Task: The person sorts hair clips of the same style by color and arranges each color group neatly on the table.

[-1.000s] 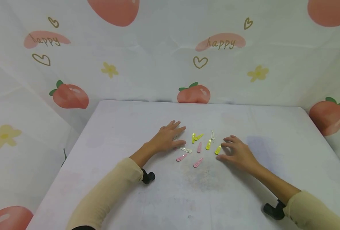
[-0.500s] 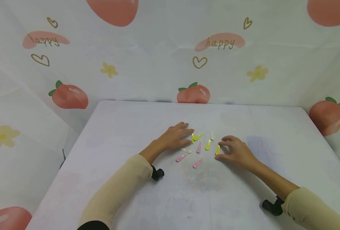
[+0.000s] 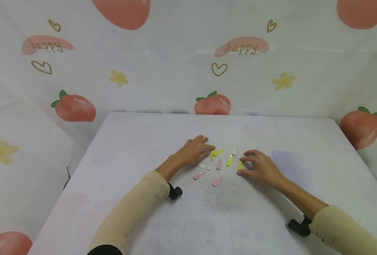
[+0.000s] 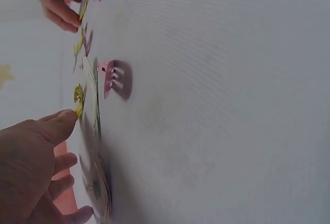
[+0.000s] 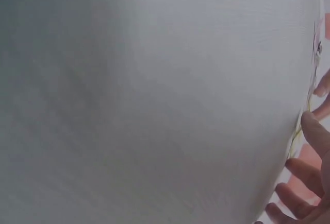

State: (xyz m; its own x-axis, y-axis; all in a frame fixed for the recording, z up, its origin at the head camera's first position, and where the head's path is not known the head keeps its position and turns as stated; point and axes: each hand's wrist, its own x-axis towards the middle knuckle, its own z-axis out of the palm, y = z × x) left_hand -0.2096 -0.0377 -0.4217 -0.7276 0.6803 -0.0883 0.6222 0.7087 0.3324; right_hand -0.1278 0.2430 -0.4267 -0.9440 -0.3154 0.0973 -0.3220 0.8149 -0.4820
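Several snap hair clips lie scattered mid-table. In the head view, my left hand is at the left of the group, thumb and index finger at a yellow hair clip; the left wrist view shows the clip's end at the fingertips. My right hand, at the right of the group, holds another yellow hair clip end to end between thumb and index finger. Between the hands lie two more yellow clips, one beside the left fingertips and one in the middle.
A white clip lies at the back, another white clip below the left hand. Pink clips lie nearer the front, one left, one right, one in the middle. The white table meets a peach-printed cloth behind.
My left hand has moved right, from beside the white clip to a yellow one. My right thumb and index finger have closed onto the rightmost yellow clip, which now stands more upright.
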